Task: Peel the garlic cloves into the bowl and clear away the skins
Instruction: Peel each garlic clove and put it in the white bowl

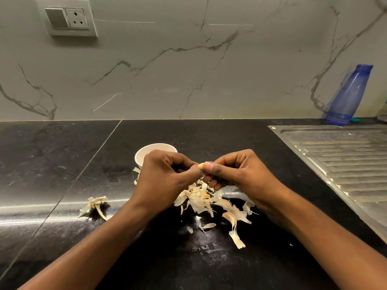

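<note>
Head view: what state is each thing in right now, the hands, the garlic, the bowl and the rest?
left hand, pinching the garlic clove
right hand, pinching the same clove
garlic clove, held between both hands, mostly hidden
bowl, upright behind the left hand, contents hidden
skins, loose heap under the hands
stalk, lying apart, left of the heap
bottle, standing, cap on
socket, nothing plugged in

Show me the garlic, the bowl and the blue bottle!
garlic clove point(201, 165): head view, its pale exposed tip.
bowl point(139, 156): head view, its white left wall.
blue bottle point(347, 95): head view, middle of its body.
</note>
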The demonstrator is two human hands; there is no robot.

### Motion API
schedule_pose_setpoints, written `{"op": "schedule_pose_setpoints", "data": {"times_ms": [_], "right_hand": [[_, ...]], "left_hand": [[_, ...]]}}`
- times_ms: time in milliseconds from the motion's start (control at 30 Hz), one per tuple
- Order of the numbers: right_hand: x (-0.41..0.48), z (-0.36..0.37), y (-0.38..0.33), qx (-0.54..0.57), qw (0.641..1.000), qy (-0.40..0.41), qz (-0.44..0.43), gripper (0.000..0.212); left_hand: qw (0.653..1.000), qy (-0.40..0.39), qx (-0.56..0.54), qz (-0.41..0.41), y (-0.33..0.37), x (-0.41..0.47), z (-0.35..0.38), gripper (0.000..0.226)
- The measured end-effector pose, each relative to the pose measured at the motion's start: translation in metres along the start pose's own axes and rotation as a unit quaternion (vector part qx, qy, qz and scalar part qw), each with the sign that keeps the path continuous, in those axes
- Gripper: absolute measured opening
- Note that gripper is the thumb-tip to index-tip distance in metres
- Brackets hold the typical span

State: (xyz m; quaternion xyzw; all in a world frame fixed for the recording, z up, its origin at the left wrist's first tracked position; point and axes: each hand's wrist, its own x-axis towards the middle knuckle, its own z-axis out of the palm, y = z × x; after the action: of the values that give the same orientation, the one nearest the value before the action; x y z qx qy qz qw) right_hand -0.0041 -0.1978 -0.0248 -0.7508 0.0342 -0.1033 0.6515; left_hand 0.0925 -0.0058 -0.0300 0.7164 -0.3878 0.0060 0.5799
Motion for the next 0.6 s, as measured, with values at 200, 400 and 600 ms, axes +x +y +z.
{"op": "schedule_pose_setpoints", "data": {"times_ms": [200,400,600], "right_hand": [[0.0,-0.0016,-0.0015,0.026,1.0,-0.001,0.003,0.025],[0.0009,-0.0041,-0.0014,-0.003,1.0,0.017,-0.009,0.025],[0.0006,-0.002,0.0013,-0.029,0.999,-0.002,-0.023,0.021]], "left_hand": [[1.0,0.003,-0.015,-0.015,0.0009,0.0031,-0.0029,0.013],[1.0,-0.012,-0.021,-0.019,0.0033,0.0014,-0.0009,0.004],[0.998,-0.009,-0.033,-0.05,0.006,-0.0002,-0.0018,0.008]]}}
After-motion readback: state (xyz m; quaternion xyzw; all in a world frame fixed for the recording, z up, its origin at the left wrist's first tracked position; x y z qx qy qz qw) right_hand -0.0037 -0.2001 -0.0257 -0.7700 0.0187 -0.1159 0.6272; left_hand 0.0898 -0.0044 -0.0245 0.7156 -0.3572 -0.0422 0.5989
